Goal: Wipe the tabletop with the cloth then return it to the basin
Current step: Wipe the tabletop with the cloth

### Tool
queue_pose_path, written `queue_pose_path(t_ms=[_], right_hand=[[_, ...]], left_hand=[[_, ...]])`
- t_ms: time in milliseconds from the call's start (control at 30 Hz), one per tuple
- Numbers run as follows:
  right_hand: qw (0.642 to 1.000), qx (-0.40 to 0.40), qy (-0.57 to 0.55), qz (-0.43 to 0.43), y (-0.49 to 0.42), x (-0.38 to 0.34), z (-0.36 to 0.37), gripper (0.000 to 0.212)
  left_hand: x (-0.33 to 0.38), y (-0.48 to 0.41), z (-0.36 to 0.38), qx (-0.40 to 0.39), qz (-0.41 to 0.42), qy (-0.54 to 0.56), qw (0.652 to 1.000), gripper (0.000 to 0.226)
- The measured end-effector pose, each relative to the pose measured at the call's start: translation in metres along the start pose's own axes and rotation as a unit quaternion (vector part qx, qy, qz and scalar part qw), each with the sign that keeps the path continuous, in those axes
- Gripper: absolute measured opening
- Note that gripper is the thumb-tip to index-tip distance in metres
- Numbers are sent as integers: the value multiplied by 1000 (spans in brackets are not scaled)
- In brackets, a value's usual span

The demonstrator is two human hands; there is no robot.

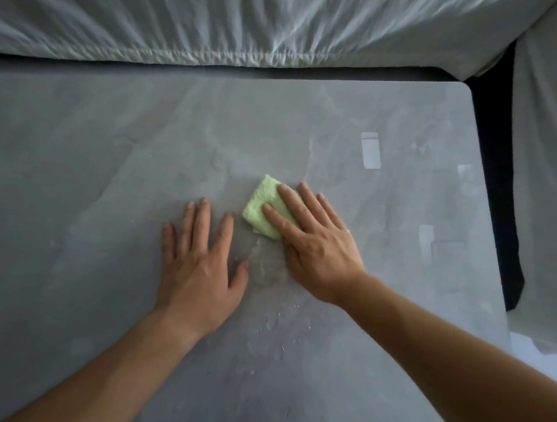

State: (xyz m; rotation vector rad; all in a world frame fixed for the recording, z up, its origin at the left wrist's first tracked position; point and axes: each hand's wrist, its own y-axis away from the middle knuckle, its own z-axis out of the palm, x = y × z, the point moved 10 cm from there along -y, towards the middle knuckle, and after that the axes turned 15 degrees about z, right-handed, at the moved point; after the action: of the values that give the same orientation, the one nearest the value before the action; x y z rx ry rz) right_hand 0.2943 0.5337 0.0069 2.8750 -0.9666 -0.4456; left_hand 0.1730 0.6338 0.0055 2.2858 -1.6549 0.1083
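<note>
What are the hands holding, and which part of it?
Nothing is gripped. The right hand presses flat on the right side of the green cloth; the left hand rests flat on the tabletop.

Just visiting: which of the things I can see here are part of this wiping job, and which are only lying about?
Part of the job: folded pale green cloth, pressed by the flat right hand; grey mottled tabletop, with the left hand resting on it.

Just lying about: crumpled white sheet beyond the table's far edge.
</note>
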Motion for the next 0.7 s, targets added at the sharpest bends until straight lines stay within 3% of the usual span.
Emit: queue_pose_path(t_ms=[33,133,200,300,400,467,600,700], right_hand=[[1000,-1,0,9,2,18,-6,64],[982,33,-43,182,-3,91,-30,61],[966,62,-56,246,8,102,-36,59],[975,83,-64,196,50,59,-21,60],[994,37,-36,99,73,24,-3,58],[989,54,-38,128,53,41,-10,55],[943,92,-77,311,31,61,-15,60],[969,82,-57,225,59,10,2,61]], left_hand=[[0,0,1,-3,-1,-1,1000,78],[0,-1,2,-14,-6,-5,1000,78],[0,-2,2,-16,-12,-3,1000,78],[2,2,3,-20,-14,4,1000,78],[3,8,1,-13,-8,1,1000,77],[2,12,1,-7,-1,-7,1000,77],[-2,23,1,-10,1,-8,1000,77],[-1,33,-4,-2,12,-5,1000,75]])
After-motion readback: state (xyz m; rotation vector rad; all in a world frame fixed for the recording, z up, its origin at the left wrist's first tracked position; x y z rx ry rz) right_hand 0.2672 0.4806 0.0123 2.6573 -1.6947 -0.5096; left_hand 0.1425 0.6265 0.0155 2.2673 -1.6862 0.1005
